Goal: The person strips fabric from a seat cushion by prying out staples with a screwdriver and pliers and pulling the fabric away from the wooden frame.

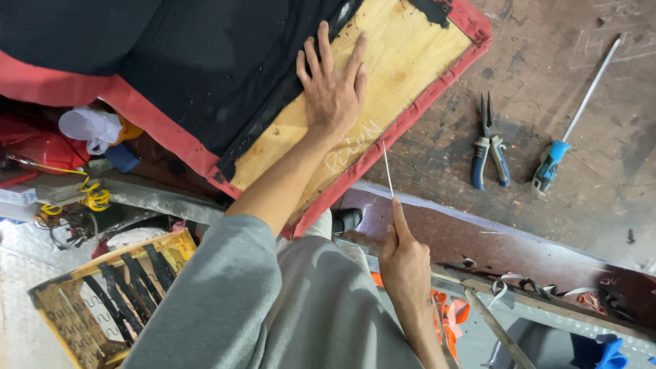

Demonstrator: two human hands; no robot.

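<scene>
My left hand [333,85] lies flat, fingers spread, on the bare plywood underside of a seat board [403,55]. The board rests on a worn brown workbench and is edged in red fabric [403,126]. Black mesh cloth [205,61] covers its left part. My right hand [403,263] is below the bench edge, gripping a thin metal rod or blade [387,171] that points up toward the board's red edge.
Blue-handled long-nose pliers [489,147] and a long screwdriver with a blue handle [570,119] lie on the bench to the right. A wooden seat frame with black webbing [113,294] sits lower left. Wires, rags and orange strap scraps lie around the bench edge.
</scene>
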